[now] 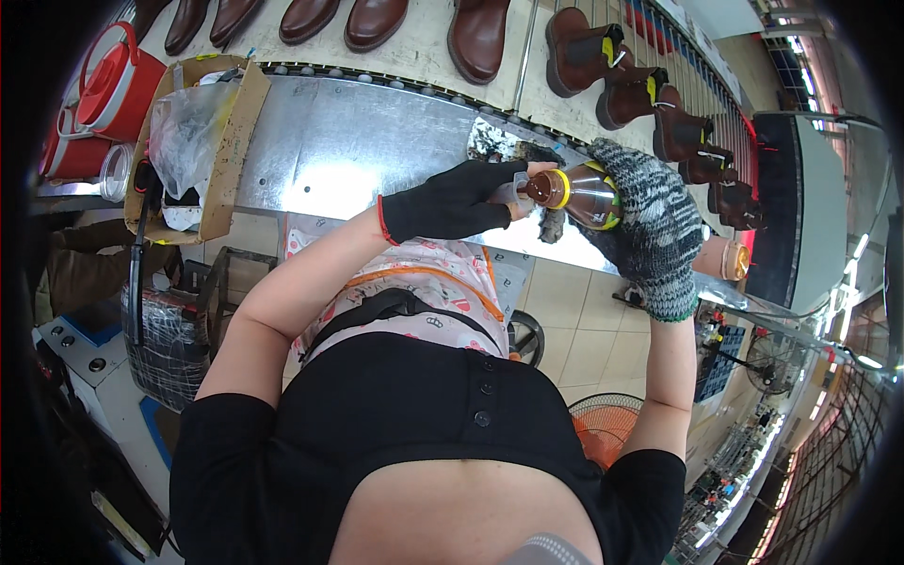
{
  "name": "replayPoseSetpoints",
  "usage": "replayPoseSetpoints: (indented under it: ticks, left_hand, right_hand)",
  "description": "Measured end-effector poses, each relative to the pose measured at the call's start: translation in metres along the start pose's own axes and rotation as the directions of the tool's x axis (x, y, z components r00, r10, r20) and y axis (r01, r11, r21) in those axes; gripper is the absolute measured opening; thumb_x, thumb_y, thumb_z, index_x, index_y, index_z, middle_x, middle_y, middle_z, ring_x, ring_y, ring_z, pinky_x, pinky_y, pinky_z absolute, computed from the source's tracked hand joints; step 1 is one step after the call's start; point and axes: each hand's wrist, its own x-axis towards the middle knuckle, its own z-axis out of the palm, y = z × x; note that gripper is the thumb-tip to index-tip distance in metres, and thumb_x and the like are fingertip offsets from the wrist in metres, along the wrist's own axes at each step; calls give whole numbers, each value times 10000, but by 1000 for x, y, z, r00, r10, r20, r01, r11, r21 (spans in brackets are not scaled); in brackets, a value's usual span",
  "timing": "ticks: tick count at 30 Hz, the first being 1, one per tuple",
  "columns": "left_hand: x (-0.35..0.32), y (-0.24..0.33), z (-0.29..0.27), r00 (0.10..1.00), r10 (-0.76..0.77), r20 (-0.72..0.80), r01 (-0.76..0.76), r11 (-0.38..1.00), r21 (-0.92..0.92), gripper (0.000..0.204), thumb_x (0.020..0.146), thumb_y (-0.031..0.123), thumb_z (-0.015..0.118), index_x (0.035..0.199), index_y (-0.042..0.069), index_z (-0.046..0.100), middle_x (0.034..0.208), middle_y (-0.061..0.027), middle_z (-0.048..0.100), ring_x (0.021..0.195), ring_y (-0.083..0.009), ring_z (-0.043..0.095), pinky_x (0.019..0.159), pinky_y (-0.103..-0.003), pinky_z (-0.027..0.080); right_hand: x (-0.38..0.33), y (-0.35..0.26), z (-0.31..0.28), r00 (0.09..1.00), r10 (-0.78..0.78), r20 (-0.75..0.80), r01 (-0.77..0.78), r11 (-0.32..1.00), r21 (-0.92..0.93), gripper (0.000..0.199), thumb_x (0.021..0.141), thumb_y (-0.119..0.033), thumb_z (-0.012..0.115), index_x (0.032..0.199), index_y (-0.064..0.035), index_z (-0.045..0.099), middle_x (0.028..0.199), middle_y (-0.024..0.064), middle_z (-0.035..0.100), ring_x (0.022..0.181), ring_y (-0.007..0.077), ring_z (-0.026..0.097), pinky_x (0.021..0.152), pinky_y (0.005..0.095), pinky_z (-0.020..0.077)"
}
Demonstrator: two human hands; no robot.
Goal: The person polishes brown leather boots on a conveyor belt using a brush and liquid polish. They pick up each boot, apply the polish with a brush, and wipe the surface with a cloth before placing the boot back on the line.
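Note:
My right hand [652, 218], in a thick grey-and-black knitted glove, is closed around a clear plastic bottle [586, 196] with brown liquid inside and a yellow ring at its neck. The bottle lies tilted on its side, its mouth facing left. My left hand [450, 202], in a black glove with bare fingertips, grips a small translucent cup [513, 195] right at that mouth. Brown colour shows where cup and bottle meet. Beneath them, a stained cloth [551, 226] is partly hidden by the hands.
Brown boots [478, 42] stand in a row on the conveyor [424, 56] beyond the metal table [320, 141]. At left are a cardboard box [240, 151] with a plastic bag and a red-and-white jug [118, 85]. A jar of brown liquid [723, 259] stands by my right wrist.

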Motion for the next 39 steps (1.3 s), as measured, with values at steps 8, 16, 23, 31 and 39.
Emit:
replayPoseSetpoints:
  ticks: [8, 16, 23, 31, 39]
  left_hand:
    - [-2, 5, -2, 996, -84, -4, 84, 996, -30, 541, 843, 211, 606, 1297, -15, 418, 707, -33, 539, 638, -81, 456, 576, -257, 398]
    - [-1, 5, 0, 997, -80, 0, 80, 995, -64, 522, 844, 195, 601, 1287, -19, 427, 730, -32, 544, 644, -83, 455, 593, -255, 404]
    - [-1, 1, 3, 997, -68, -27, 66, 995, -72, 541, 839, 224, 618, 1289, -13, 433, 696, -37, 545, 623, -88, 455, 579, -262, 397]
    - [1, -2, 4, 999, -32, -31, 30, 997, -69, 545, 844, 241, 613, 1301, 7, 429, 687, -30, 541, 608, -75, 436, 563, -251, 386]
    - [3, -4, 5, 1000, -4, -8, 4, 1000, 1, 532, 885, 149, 523, 1381, 78, 343, 621, -11, 481, 583, -72, 422, 568, -249, 381]
  right_hand:
    - [-1, 1, 2, 999, 21, 48, -21, 1000, 16, 573, 605, -262, 802, 1101, -71, 590, 1018, 117, 632, 929, 281, 611, 820, 364, 479]
    - [-1, 1, 0, 998, 6, 60, -8, 999, 31, 575, 621, -273, 793, 1114, -68, 579, 1033, 126, 622, 949, 283, 603, 828, 367, 477]
    - [-3, 3, 3, 999, 19, 49, -20, 999, 25, 604, 608, -257, 776, 1161, -136, 565, 999, 93, 633, 904, 267, 606, 801, 380, 473]
    - [-1, 0, 2, 999, 26, 37, -28, 998, 57, 645, 563, -248, 802, 1153, -131, 567, 1010, 91, 630, 923, 272, 604, 816, 380, 469]
    - [-3, 1, 4, 999, 38, 37, -40, 997, 64, 606, 599, -258, 798, 1140, -107, 571, 1018, 107, 625, 933, 276, 601, 819, 370, 477]
